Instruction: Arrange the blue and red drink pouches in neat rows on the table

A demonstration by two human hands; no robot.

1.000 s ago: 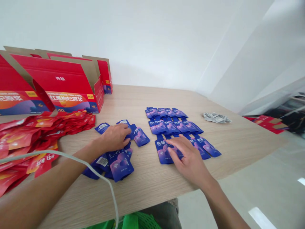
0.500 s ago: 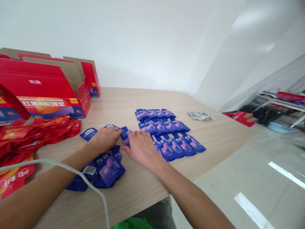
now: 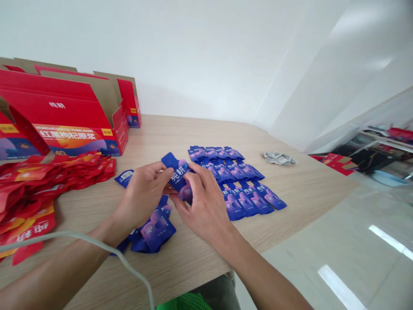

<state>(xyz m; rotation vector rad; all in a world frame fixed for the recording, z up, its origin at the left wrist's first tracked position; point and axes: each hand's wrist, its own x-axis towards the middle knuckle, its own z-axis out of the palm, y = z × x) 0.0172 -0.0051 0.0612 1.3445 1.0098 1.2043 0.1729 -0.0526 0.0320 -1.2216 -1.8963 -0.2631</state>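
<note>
Both hands hold one blue sachet [image 3: 178,173] lifted a little above the wooden table [image 3: 180,133]. My left hand [image 3: 143,193] pinches its left edge. My right hand [image 3: 203,202] grips its lower right part with fingers curled round it. Under my left wrist lies a loose heap of blue sachets [image 3: 155,228], and one more blue sachet [image 3: 124,178] lies face down to the left. Right of my hands, several blue sachets [image 3: 238,181] lie in three neat overlapping rows.
A pile of red sachets [image 3: 38,189] covers the table's left side. Open red cartons [image 3: 67,120] stand at the back left. A crumpled wrapper [image 3: 279,158] lies at the right. A pale cable [image 3: 97,247] crosses my left forearm. The table's front edge is close.
My right hand left the rows and came to the loose sachets beside my left hand. Both hands have picked one blue sachet up off the table.
</note>
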